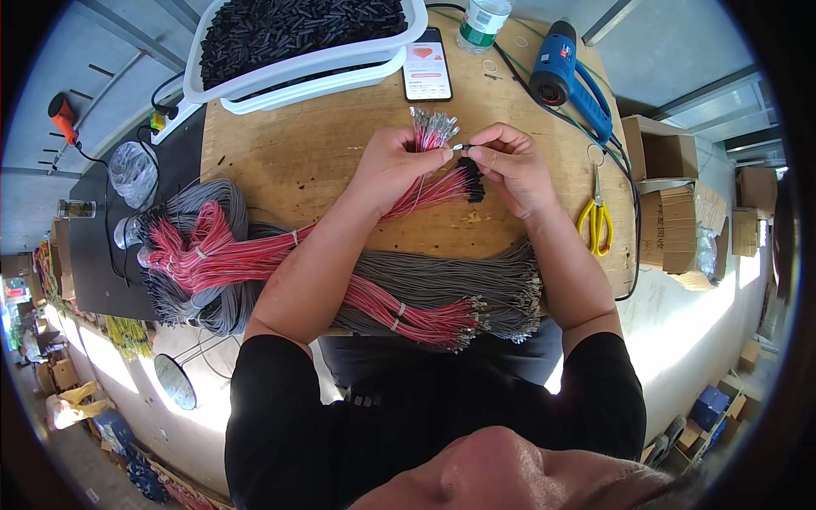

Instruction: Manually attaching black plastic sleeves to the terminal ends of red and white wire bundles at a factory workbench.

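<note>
My left hand [393,166] is closed round a bundle of red wires whose silvery terminal ends [433,129] stick up above the fingers. Between its thumb and finger one terminal points right, toward my right hand [508,166]. That hand pinches a small black sleeve [465,148] at the terminal's tip; whether the sleeve is on the terminal is too small to tell. Just below, several red wires [438,189] end in black sleeves [474,183] on the wooden table [297,153]. Grey and red wire bundles [425,280] lie across the table's near edge, tied with white bands.
White tubs [310,81] full of short black sleeves [297,34] stand at the far left. Beyond my hands lie a phone [427,68] and a bottle [483,25]. A blue heat gun [565,76] and yellow-handled scissors [597,225] are at the right. Cardboard boxes [671,225] stand beyond.
</note>
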Tool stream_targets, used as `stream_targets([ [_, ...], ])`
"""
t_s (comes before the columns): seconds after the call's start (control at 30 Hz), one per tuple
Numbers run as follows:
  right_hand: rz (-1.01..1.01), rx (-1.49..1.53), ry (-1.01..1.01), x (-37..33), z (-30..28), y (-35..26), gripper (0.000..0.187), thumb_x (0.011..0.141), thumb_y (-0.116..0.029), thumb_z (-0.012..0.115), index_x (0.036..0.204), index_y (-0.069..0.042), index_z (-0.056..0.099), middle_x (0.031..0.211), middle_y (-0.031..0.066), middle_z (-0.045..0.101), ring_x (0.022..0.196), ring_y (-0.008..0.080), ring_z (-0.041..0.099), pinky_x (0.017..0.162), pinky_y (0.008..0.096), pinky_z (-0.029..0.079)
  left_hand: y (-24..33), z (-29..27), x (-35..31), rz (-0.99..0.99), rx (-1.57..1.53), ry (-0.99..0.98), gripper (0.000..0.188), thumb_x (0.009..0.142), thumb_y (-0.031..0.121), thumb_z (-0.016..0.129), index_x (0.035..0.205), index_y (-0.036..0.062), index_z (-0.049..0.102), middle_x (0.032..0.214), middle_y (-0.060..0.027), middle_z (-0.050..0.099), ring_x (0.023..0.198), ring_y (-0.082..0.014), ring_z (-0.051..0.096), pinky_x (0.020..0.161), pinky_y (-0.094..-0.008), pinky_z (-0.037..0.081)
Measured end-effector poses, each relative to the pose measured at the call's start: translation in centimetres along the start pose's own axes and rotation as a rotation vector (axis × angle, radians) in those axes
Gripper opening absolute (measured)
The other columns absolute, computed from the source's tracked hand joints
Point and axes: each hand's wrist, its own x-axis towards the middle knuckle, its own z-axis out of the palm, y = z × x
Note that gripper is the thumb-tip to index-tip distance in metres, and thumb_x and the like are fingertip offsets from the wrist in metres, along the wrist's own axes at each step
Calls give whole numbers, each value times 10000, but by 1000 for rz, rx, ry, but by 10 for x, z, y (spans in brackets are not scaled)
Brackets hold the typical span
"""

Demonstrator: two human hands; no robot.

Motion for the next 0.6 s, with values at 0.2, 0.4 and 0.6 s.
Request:
stream_targets([
  [0.2, -31, -45, 27, -2, 2, 3, 126, 900, 18, 715, 1016, -29, 699, 919, 47, 720, 712, 38, 570, 606, 167, 413, 0, -2, 0, -34, 10, -36, 144, 873, 88, 762, 957, -17, 711, 801, -28, 660, 700, -95, 581, 640, -252, 458],
  [0.4, -82, -58, 42, -1, 2, 6, 116, 896, 10, 724, 1003, -34, 718, 912, 35, 721, 719, 42, 569, 623, 184, 431, 2, -2, -1, -35, 23, -66, 137, 879, 88, 752, 951, -19, 706, 781, -24, 645, 688, -93, 569, 633, -251, 450],
  [0.6, -91, -35, 26, 1, 1, 9, 113, 895, 18, 718, 997, -28, 719, 962, 73, 743, 739, 53, 587, 654, 203, 458, -1, -3, 1, -40, 8, -81, 124, 879, 79, 743, 947, -18, 704, 773, -25, 640, 678, -96, 564, 631, -253, 447],
])
